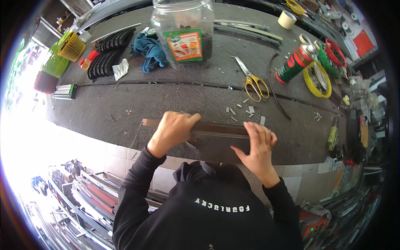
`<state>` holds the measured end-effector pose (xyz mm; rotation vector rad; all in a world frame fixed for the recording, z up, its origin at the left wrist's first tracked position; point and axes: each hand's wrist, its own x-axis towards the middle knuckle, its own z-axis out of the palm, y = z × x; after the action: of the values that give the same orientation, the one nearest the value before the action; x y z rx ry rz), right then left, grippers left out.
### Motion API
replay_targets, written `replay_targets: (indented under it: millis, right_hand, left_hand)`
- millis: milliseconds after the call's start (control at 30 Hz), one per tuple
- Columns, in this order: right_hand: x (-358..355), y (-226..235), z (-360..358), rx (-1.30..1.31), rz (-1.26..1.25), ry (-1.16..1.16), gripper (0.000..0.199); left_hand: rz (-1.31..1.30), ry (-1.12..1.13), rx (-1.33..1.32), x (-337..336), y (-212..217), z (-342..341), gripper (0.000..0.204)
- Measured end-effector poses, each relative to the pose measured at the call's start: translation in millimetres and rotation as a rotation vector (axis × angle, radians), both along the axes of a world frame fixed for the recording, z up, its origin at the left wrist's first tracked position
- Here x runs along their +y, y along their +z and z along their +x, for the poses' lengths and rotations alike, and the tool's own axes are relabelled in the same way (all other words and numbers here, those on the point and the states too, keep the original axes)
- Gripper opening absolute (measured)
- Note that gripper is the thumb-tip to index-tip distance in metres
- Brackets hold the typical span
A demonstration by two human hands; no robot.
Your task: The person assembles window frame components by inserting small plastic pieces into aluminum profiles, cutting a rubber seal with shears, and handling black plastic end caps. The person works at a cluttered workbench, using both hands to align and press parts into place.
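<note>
My left hand (175,130) is clamping on a long dark bar (218,128), its fingers curling over the bar left of the middle. My right hand (259,143) is spreading at the right end, thumb and fingers standing apart; the fingertips are meeting the bar's far edge there, though I cannot tell how firmly. The bar is running left to right along the near edge of the tabletop (158,99); whether it is resting flat or being lifted, I cannot tell.

Small pale pieces (251,110) are lying scattered just beyond the bar's right end. Farther back, scissors (253,80) with yellow handles are lying with the blades slightly parted and pointing far left. To their right, a green and red spray can (295,64) is standing near a yellow basket (308,85) that is holding loose items. At the far middle, a clear jar (183,58) is standing with dark contents; a blue cloth (151,52) is lying crumpled just left of it, and ridged black strips (106,58) are sitting farther left.
</note>
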<state>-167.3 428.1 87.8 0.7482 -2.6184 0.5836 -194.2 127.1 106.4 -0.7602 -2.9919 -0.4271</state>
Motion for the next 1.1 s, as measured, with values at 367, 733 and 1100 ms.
replay_targets:
  millis: [367, 733, 1100]
  right_hand:
    - [-142, 160, -248, 0.721, -0.129, 0.312, 0.038]
    - [-105, 75, -87, 0.302, 0.017, 0.396, 0.002]
    - [-58, 118, -43, 0.007, -0.285, 0.240, 0.013]
  left_hand:
    - [0.438, 0.001, 0.028, 2, 14, 1, 0.072]
    - [0.934, 0.374, 0.503, -33, 70, -23, 0.071]
    - [0.927, 0.227, 0.383, 9, 60, -37, 0.082]
